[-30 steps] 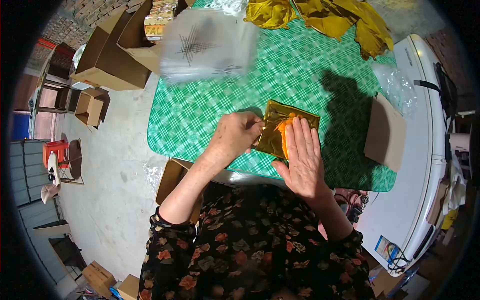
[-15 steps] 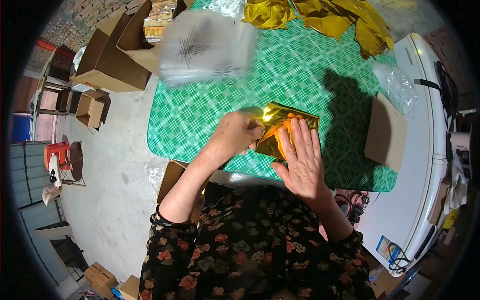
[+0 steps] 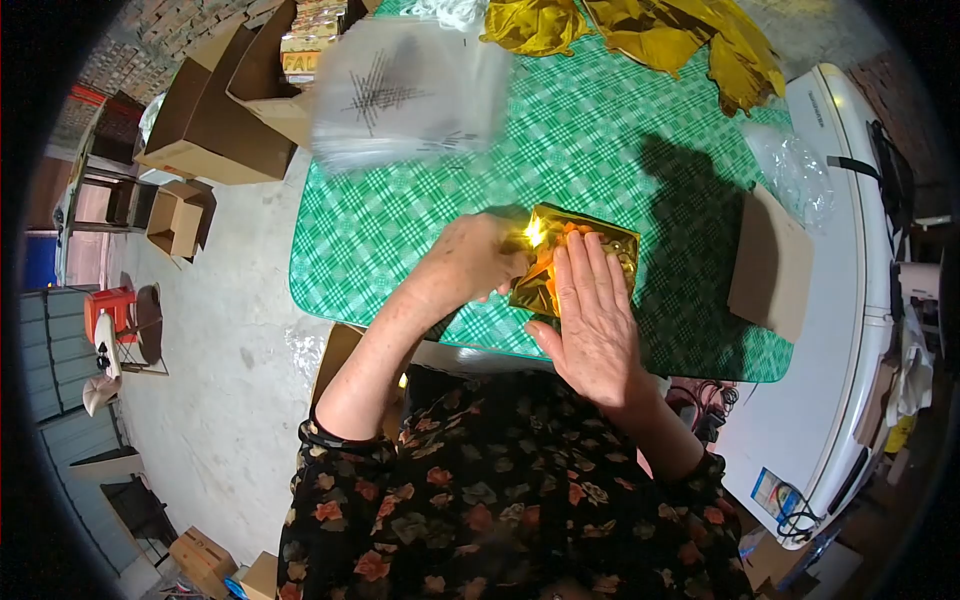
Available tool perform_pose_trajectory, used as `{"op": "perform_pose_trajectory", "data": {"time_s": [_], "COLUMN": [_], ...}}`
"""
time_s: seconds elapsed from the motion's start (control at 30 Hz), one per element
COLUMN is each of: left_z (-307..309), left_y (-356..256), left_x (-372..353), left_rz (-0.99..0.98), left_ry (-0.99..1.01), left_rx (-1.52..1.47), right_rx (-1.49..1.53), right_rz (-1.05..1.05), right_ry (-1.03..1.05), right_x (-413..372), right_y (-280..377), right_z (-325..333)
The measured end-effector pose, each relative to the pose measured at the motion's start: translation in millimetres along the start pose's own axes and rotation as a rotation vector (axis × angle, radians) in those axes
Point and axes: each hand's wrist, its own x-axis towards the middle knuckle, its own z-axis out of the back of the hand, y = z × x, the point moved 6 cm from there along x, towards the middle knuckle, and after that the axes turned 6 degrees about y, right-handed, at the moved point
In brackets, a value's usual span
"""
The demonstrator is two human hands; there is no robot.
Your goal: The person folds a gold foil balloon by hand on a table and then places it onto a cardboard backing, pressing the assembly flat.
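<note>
A folded piece of shiny gold foil [image 3: 624, 243] lies on the green checked tablecloth [image 3: 400, 240], bright glare at its upper left corner and orange reflections on its surface. My right hand [image 3: 595, 330] rests flat on it, fingers stretched out and thumb apart. At the foil's left edge, my left hand [image 3: 465, 262] has its fingers curled and pinched on the edge; the fingertips are partly hidden and slightly blurred.
A stack of clear plastic bags [image 3: 410, 95] lies at the back left of the table. Crumpled gold foil [image 3: 680, 40] is at the back. A cardboard piece [image 3: 770, 265] and a clear plastic bag [image 3: 795, 180] lie on the right, beside a white appliance [image 3: 830, 400]. Open cardboard boxes [image 3: 215, 120] stand left.
My right hand has shifted slightly left over the foil, its fingers closer together. The left hand stays at the left edge, its wrist turned a little. The foil has hardly moved.
</note>
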Motion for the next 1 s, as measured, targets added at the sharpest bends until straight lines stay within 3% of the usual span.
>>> {"op": "perform_pose_trajectory", "data": {"time_s": [0.13, 0.27, 0.33, 0.53, 0.73, 1.0], "left_z": [2, -2, -2, 1, 4, 7], "left_y": [-6, -1, -2, -7, -11, -10], "left_x": [-3, 2, 0, -4, -15, -9], "left_rz": [-0.03, -0.224, -0.241, -0.146, -0.654, -0.717], "left_ry": [-0.018, -0.222, -0.302, -0.325, -0.498, -0.405], "left_rx": [0.009, 0.298, 0.448, 0.502, 0.521, 0.585], "right_rx": [0.056, 0.05, 0.063, 0.06, 0.058, 0.049], "right_rz": [-0.008, -0.007, -0.003, 0.015, 0.028, 0.021], "right_ry": [-0.024, -0.015, -0.024, -0.027, -0.021, 0.001], "right_x": [3, 3, 3, 4, 5, 6], "right_y": [0, 0, -1, 0, 0, 0], "right_z": [-4, -4, -5, -6, -6, -7]}}
